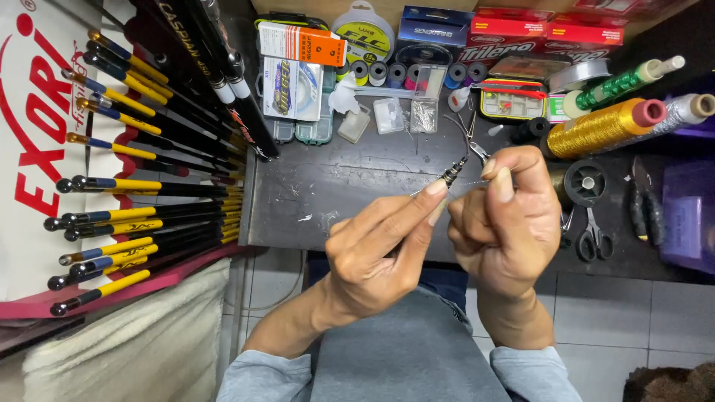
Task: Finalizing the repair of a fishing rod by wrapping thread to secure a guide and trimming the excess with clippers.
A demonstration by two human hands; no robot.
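Left hand (372,253): fingers pinching a small dark guide (453,173), held above the worktop (335,186)
Right hand (506,223): fingers pinched on thin line (465,183) (barely visible)
Nearby: scissors (592,237), gold spool (607,126)

Rods (149,186) lie left of table (335,193); scissors (593,237) right, spools (607,126) probably behind.
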